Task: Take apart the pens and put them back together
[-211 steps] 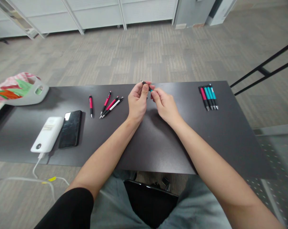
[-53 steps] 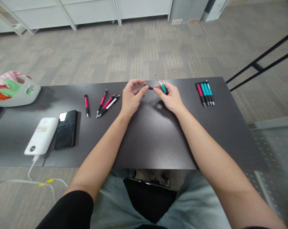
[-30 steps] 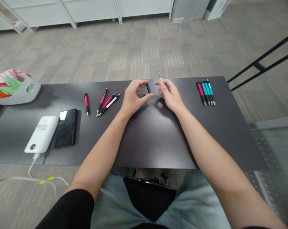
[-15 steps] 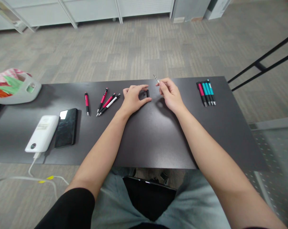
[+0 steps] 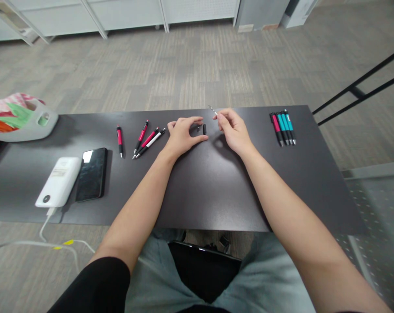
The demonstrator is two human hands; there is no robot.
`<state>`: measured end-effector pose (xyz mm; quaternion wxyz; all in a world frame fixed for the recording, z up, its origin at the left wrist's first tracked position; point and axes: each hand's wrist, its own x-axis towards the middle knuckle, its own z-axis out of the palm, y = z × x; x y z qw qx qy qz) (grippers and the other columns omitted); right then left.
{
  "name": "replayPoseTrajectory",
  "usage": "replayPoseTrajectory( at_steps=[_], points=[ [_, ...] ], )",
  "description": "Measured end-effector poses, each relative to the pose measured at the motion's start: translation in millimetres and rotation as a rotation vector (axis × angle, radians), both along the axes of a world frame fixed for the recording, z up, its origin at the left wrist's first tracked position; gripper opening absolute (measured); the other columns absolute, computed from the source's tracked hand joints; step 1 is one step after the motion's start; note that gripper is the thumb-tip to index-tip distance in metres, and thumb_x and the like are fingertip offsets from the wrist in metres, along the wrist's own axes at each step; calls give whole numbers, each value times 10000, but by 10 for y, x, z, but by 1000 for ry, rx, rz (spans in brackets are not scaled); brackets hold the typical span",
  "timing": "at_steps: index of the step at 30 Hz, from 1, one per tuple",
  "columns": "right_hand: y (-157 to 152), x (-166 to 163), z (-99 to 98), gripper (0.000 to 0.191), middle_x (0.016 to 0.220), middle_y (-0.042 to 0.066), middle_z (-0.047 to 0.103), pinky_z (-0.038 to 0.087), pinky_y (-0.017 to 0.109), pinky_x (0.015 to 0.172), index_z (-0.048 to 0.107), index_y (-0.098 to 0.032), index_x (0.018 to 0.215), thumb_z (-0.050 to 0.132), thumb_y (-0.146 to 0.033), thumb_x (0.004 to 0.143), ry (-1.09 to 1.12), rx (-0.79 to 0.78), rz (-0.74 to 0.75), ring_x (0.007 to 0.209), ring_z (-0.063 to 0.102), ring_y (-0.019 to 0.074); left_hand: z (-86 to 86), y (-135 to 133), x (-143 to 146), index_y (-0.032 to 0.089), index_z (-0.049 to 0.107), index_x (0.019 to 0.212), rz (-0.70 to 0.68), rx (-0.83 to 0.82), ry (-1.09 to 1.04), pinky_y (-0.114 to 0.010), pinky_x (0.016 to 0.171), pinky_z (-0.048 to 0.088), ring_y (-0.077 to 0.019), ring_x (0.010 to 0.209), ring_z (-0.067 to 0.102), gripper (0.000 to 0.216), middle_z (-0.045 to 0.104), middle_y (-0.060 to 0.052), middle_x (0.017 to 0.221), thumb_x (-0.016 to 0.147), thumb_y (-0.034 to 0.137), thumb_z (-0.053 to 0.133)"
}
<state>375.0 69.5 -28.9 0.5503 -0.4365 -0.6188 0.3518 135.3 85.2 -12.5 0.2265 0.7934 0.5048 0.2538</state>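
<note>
My left hand rests on the dark table with thumb and forefinger spread apart in a curve. Between and just past those fingertips is a short black pen barrel piece; no finger visibly grips it. Beside it, inside the curve, lies a small dark metallic part, too small to name. Raised slightly above the table, my right hand pinches a thin pen refill, its pale, silvery end pointing up and left. The rest of the refill is hidden by the fingers.
Left of my hands lie several red and white pens. A row of red and teal pens lies at the right. Farther left are a black phone, a white power bank with a cable, and a white basket holding colourful items.
The black barrel piece has shifted very slightly right, relative to my left fingertips. Both hands stay almost where they were, and the right still holds the refill.
</note>
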Motion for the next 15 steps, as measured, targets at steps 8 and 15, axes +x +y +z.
replayPoseTrajectory(
  at_steps=[8,15],
  points=[
    [-37,-25,24,783,806,-18,555,498,395,822,766,-299,1012,716,-1081,1042,-56,-13,-16,815,548,224,-123,102,18,330,860,1516,-52,145,-417,-540,1275,554,-356,1363,854,514,933,-100,1453,1085,582,983],
    [-115,-35,107,705,902,13,679,542,392,868,752,-291,997,796,-992,1054,-139,-40,63,874,609,235,-153,155,146,304,908,1157,-107,162,-728,-449,1062,695,-278,1082,883,583,930,-76,1118,1087,882,887]
  ],
)
